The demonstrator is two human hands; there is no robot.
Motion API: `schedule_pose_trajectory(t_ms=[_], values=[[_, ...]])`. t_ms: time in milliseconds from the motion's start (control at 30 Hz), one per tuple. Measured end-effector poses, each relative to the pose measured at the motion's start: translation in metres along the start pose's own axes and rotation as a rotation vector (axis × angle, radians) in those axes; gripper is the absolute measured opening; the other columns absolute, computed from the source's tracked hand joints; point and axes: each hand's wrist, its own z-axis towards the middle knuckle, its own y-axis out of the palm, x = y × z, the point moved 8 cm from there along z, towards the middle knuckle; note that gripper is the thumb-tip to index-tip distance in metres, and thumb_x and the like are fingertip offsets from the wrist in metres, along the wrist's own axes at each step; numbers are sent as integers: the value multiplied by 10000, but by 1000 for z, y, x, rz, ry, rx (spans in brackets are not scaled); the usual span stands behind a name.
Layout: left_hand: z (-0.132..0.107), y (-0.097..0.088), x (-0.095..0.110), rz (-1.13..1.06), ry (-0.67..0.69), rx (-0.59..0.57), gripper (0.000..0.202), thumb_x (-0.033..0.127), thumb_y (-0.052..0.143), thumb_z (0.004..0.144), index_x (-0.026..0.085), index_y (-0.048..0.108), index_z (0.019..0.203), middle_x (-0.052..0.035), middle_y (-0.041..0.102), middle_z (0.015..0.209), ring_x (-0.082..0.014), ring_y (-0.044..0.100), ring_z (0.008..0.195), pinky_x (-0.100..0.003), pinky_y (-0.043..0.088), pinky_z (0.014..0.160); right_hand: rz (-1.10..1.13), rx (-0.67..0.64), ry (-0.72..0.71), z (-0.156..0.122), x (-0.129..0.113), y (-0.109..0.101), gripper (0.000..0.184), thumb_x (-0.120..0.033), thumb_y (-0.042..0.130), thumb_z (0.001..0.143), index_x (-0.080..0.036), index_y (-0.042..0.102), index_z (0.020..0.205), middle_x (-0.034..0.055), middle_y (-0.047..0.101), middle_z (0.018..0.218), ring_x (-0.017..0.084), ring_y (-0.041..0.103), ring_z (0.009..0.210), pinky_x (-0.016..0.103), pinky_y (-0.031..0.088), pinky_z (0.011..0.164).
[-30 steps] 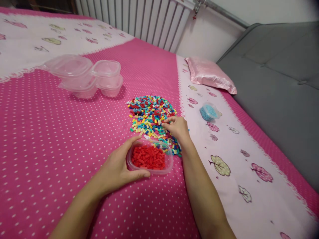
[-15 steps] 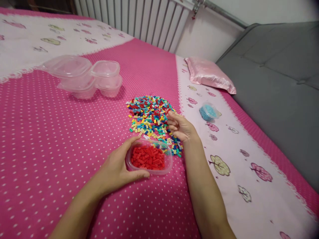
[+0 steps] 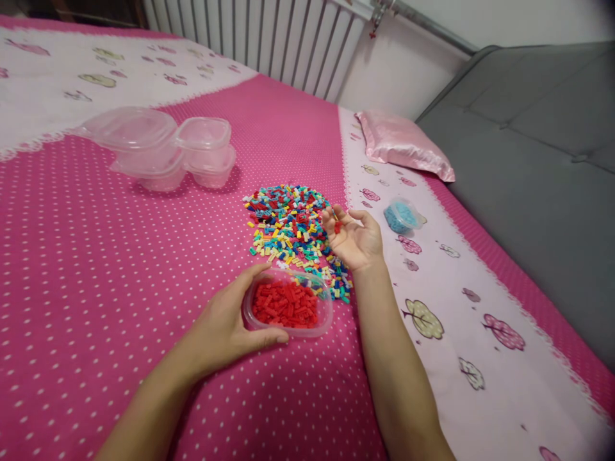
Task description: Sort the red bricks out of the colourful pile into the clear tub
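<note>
My left hand [image 3: 229, 320] grips a clear plastic container [image 3: 327, 320] at its left end, fingers on the far rim and thumb along the near side. Inside the container lie many small red toy bricks [image 3: 286, 304]. Just past it spreads a loose pile of mixed-colour toy bricks [image 3: 288, 221]. My right hand [image 3: 354, 240] is turned palm up at the pile's right edge, fingers curled, with a few small red bricks [image 3: 337, 226] held at the fingers. How many it holds I cannot tell.
Clear plastic containers with lids [image 3: 158, 144] stand stacked at the far left. A small tub of light-blue bricks [image 3: 402, 216] sits on the right. A pink pillow [image 3: 403, 144] rests by the grey headboard [image 3: 528, 141]. A radiator [image 3: 259, 38] lines the wall behind the bed.
My right hand has turned from palm down over the pile's edge to palm up, bringing red bricks into sight in its fingers. My left hand and the container have stayed still.
</note>
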Motion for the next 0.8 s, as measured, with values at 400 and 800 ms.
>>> schedule_pose_trajectory(t_ms=[400,800], values=[[0,-2,2,32,22,14,869,421,792,657,269,371,1402,-110,524,1383,-315,528,1235,-500,408,1060,-1450,347,-495,-1,-30,-21,185,-332,695,650,-191,745,758,-28,597,549,130,526,567,244,379,563],[0,-2,3,71,10,8,871,439,788,660,250,366,1398,-120,510,1391,-315,515,1245,-491,399,1063,-1840,397,-349,1,-19,-18,254,-364,703,674,-261,774,896,17,720,791,191,644,765,276,468,694]])
